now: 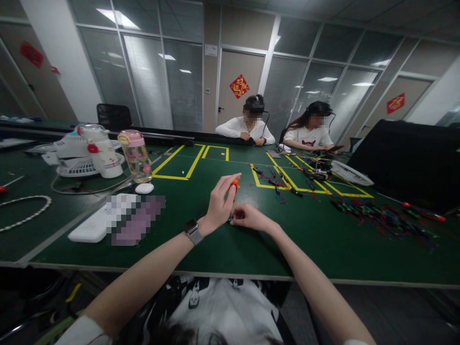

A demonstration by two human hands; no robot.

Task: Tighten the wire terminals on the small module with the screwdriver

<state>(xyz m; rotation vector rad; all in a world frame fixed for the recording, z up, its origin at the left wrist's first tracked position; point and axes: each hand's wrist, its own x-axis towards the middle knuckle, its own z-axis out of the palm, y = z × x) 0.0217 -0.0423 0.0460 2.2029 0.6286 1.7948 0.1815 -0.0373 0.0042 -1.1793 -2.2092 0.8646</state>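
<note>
Near the middle of the table, my left hand [220, 201] wears a watch and is closed around a small orange-handled tool [235, 184]. The tool stands roughly upright, and its lower end is hidden by my fingers. Just below and to the right, my right hand [251, 218] rests low over the tabletop with fingers curled in a pinch. A small dark green piece [230, 219] shows at its fingertips; its kind is too small to make out. Both hands are close together, and the tool's lower end points toward the right fingertips.
Wired small parts [384, 215] lie heaped at right, with more among yellow tape outlines [187, 178]. A white power bank [89, 225], earbud case [144, 188], bottle [136, 155] and fan [77, 153] are at left. Two people sit opposite. A dark bulky object [406, 163] stands at right.
</note>
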